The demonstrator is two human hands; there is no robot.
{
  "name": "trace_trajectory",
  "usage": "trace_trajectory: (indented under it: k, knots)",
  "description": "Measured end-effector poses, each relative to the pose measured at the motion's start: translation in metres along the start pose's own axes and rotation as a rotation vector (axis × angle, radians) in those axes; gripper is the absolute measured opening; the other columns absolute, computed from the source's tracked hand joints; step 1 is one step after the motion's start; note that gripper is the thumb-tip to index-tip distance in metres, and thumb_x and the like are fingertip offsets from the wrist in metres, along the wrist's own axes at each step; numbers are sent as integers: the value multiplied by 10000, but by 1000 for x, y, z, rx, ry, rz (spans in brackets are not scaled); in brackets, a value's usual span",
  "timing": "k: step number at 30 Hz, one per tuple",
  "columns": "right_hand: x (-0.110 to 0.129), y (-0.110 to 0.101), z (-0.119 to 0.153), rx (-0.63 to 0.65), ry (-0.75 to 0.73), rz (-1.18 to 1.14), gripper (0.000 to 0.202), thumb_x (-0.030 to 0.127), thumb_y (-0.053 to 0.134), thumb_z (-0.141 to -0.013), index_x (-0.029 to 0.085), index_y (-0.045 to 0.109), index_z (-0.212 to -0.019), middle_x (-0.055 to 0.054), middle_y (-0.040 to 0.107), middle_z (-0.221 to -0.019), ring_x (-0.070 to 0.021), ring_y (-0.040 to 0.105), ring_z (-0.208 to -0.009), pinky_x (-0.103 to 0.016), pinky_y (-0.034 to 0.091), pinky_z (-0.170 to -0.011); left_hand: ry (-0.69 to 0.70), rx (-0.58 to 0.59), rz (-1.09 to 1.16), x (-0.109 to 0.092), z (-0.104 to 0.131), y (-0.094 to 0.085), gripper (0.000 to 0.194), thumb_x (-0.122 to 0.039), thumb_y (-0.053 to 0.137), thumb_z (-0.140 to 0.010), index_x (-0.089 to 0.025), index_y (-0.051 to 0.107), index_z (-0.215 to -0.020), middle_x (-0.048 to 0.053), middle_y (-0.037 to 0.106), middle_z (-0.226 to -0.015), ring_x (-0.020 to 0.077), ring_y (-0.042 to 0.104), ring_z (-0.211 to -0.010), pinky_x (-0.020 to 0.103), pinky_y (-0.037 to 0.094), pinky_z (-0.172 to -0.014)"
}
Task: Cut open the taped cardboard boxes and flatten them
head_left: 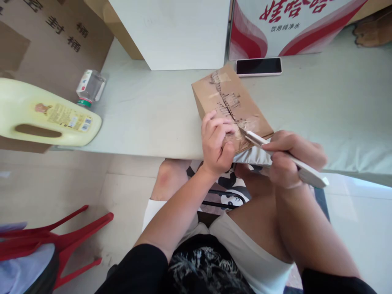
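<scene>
A small brown cardboard box [245, 102] lies at an angle near the table's front edge, with a dark slit and clear tape along its top. My left hand [218, 143] rests on the near left part of the box, fingers curled and pressing against it. In my right hand [290, 155] is a white utility knife [255, 138], gripped between thumb and fingers. Its blade tip touches the taped seam just right of my left fingers. The underside of the box is hidden.
Behind the box lie a phone [259, 66], a white box [183, 32] and a red-and-white carton [284, 30]. To the left are a yellow jug [45, 110], a clear bottle [90, 87] and a large carton [52, 49]. A red chair [67, 241] stands on the floor.
</scene>
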State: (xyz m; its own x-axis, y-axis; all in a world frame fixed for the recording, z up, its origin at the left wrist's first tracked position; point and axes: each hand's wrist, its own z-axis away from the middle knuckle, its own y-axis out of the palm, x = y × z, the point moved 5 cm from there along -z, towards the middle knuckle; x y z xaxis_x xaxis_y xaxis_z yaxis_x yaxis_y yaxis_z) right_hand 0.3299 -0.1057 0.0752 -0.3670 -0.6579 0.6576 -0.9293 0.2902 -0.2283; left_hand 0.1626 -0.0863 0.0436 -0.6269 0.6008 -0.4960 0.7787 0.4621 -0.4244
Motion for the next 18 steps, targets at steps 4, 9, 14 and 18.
trace_trajectory:
  k: [4,9,14,18]
  knots:
    - [14,-6,-5,-81,-77,-30,134,185,520,-719,250,601,-633,40,425,-469,-119,408,-397,-287,232,-390,11,-41,40,1,-1,0,370,-494,265,-1002,-262,539,-914,55,664,-932,245,647,-994,562,423,-1156]
    - [6,-8,-2,-110,-41,-86,139,172,529,-744,259,592,-656,39,438,-481,-115,351,-375,-306,226,-392,-17,-11,93,8,-1,1,369,-512,288,-990,-266,556,-924,72,673,-989,265,629,-1041,582,377,-1187]
    - [-9,-32,3,-652,-253,-67,161,300,590,-904,290,608,-745,46,470,-584,-86,302,-378,-278,277,-377,-55,108,86,-1,-3,-12,338,-577,462,-965,-284,556,-1107,84,635,-1181,268,589,-1236,567,327,-1233]
    - [-33,-19,-4,-512,126,-87,134,353,536,-977,290,640,-1034,35,607,-702,-108,556,-494,-252,419,-452,-209,279,3,-6,-1,-23,713,-683,710,-791,-290,486,-1342,146,422,-1534,373,295,-1543,620,282,-1238]
